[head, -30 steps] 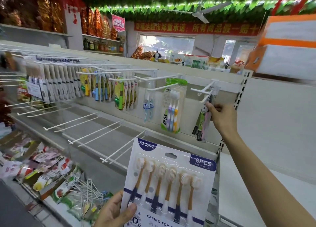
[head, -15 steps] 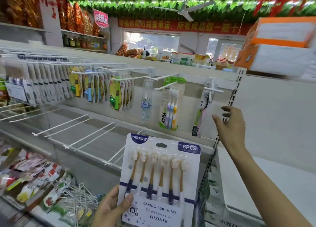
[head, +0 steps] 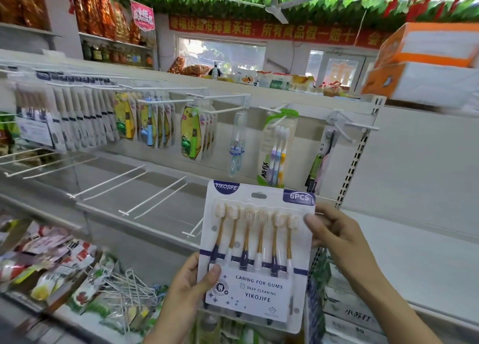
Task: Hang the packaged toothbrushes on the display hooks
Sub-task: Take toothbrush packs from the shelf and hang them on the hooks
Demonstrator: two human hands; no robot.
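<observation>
Upright six-brush blister pack [head: 256, 255], unhung

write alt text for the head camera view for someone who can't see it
Two hands hold a six-pack of toothbrushes in front of a shop display: the left hand grips its lower left edge, the right hand its upper right edge. Behind it, empty white hooks jut out below a row of hanging toothbrush packs.

Bright, even indoor light, strongest from the overexposed window [head: 221, 56] at the back. The 6-brush blister pack [head: 256, 253] at centre is sharp, with faint glare. Motion blur smears the left hanging packets [head: 77, 118] and right boxes [head: 425, 66]; wide-angle bending curves the frame edges.
</observation>
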